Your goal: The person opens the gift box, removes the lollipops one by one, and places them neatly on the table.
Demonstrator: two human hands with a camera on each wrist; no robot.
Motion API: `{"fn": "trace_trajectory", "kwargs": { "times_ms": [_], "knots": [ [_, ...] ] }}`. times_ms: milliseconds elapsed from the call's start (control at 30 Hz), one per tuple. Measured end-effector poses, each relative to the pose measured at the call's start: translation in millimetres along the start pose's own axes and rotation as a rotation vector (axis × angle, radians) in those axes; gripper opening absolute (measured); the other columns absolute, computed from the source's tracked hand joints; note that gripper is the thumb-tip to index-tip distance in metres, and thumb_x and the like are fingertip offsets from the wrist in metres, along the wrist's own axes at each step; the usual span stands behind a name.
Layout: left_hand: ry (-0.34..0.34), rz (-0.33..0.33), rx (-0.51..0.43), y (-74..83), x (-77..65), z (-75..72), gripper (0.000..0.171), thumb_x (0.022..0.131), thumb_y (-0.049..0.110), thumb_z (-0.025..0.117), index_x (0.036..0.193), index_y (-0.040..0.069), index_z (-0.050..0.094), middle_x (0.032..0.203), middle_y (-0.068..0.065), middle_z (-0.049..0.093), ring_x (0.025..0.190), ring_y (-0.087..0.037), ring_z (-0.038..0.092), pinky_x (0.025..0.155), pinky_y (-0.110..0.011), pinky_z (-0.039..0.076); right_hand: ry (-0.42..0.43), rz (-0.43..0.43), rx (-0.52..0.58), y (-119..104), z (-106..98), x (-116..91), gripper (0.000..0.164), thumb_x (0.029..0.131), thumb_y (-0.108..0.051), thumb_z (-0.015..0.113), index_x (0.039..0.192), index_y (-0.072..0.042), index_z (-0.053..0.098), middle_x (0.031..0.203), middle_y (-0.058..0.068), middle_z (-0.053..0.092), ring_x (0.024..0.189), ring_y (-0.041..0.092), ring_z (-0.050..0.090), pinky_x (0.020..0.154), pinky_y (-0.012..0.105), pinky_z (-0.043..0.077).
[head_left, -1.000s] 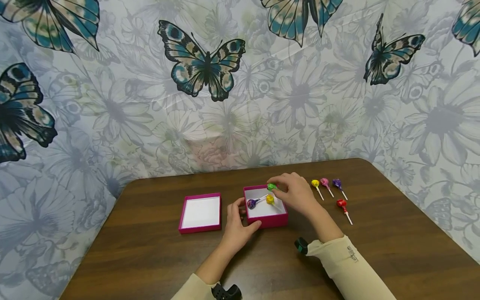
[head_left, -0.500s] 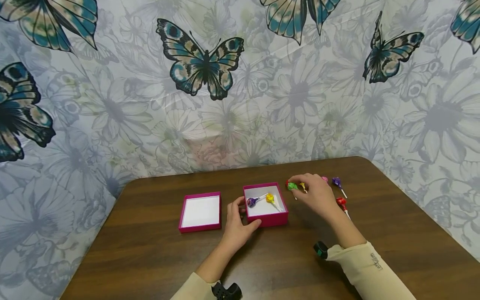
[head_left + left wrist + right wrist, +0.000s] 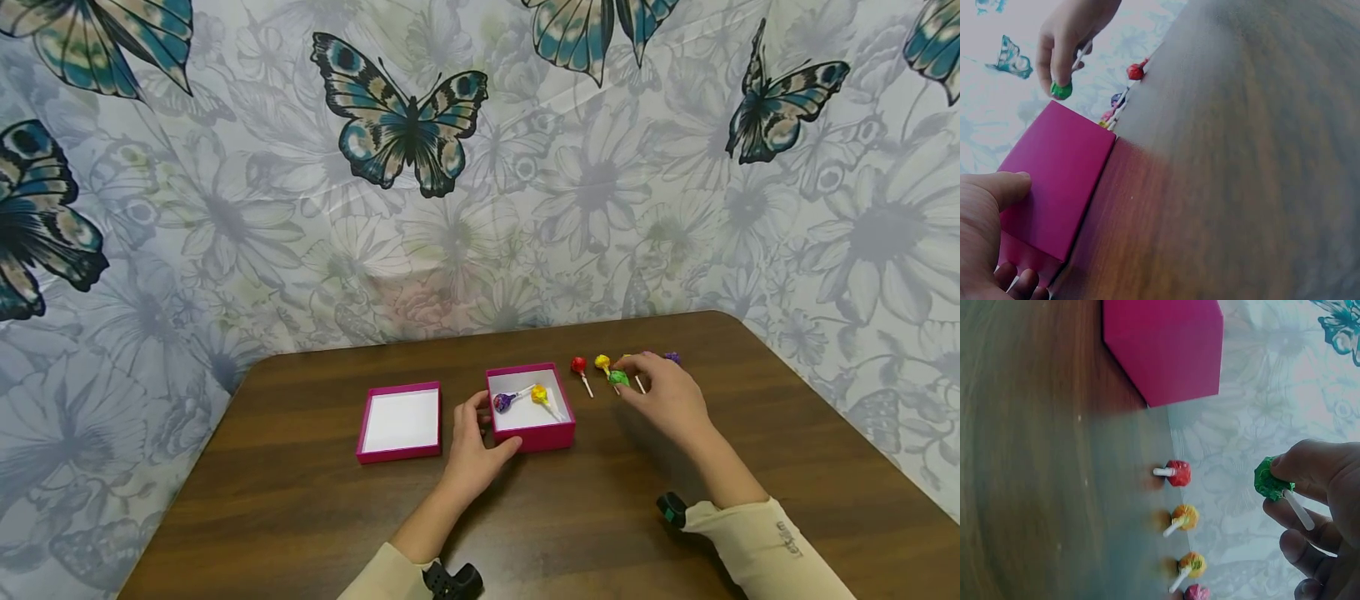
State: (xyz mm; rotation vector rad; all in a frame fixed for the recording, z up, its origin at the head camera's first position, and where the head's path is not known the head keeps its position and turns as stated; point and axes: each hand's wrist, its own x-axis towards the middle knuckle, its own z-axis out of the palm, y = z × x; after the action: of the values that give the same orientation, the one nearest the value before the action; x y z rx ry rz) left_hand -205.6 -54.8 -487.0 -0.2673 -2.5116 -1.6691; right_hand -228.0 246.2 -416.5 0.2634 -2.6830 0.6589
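Note:
My right hand [image 3: 667,400] pinches a green-wrapped lollipop [image 3: 1270,481] by its head between thumb and index finger, its white stick hanging free. In the head view it hovers over the row of lollipops right of the box. With thumb on the front and fingers round the left side, my left hand [image 3: 476,454] grips the open magenta box [image 3: 536,438]. Inside the box lie a purple lollipop [image 3: 504,403] and a yellow lollipop [image 3: 539,395]. A red lollipop [image 3: 578,365] and another yellow lollipop [image 3: 602,362] lie between the box and my right hand.
The box's lid [image 3: 401,456] lies left of my left hand, white inside up. Beyond the red one, the right wrist view shows a second yellow lollipop [image 3: 1194,564] and a pink lollipop [image 3: 1197,592]. A purple lollipop [image 3: 672,357] peeks out behind my right hand.
My right hand has moved right with the green lollipop, from over the box to above the row. A red and a yellow lollipop are uncovered; a red one farther right is now hidden.

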Motion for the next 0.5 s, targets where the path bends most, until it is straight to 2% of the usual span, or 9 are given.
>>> {"fn": "trace_trajectory", "kwargs": {
  "times_ms": [233, 333, 500],
  "knots": [
    [0.003, 0.0, 0.007, 1.7, 0.0, -0.1, 0.081, 0.081, 0.024, 0.082, 0.147, 0.017, 0.034, 0.14, -0.009, 0.039, 0.122, -0.023, 0.049, 0.099, -0.038, 0.044, 0.018, 0.03, -0.011, 12, -9, -4, 0.024, 0.084, -0.018, 0.077, 0.106, -0.013, 0.073, 0.093, 0.008, 0.073, 0.073, 0.018, 0.054, 0.061, 0.03, 0.039],
    [0.002, -0.006, 0.009, 1.9, -0.2, 0.1, 0.081, 0.082, 0.025, 0.082, 0.147, 0.018, 0.034, 0.14, -0.009, 0.039, 0.122, -0.022, 0.049, 0.099, -0.038, 0.044, -0.003, 0.041, -0.002, 16, -12, -5, 0.024, 0.085, -0.018, 0.077, 0.108, -0.014, 0.073, 0.094, 0.009, 0.073, 0.073, 0.018, 0.052, 0.059, 0.03, 0.037],
    [0.003, -0.012, 0.001, 2.0, 0.3, 0.8, 0.081, 0.082, 0.025, 0.082, 0.146, 0.018, 0.034, 0.14, -0.009, 0.039, 0.123, -0.023, 0.049, 0.1, -0.041, 0.044, -0.057, 0.088, 0.006, 24, -18, -5, 0.024, 0.086, -0.022, 0.077, 0.109, -0.016, 0.072, 0.086, 0.005, 0.068, 0.072, 0.018, 0.053, 0.058, 0.03, 0.037]
  ]
}}
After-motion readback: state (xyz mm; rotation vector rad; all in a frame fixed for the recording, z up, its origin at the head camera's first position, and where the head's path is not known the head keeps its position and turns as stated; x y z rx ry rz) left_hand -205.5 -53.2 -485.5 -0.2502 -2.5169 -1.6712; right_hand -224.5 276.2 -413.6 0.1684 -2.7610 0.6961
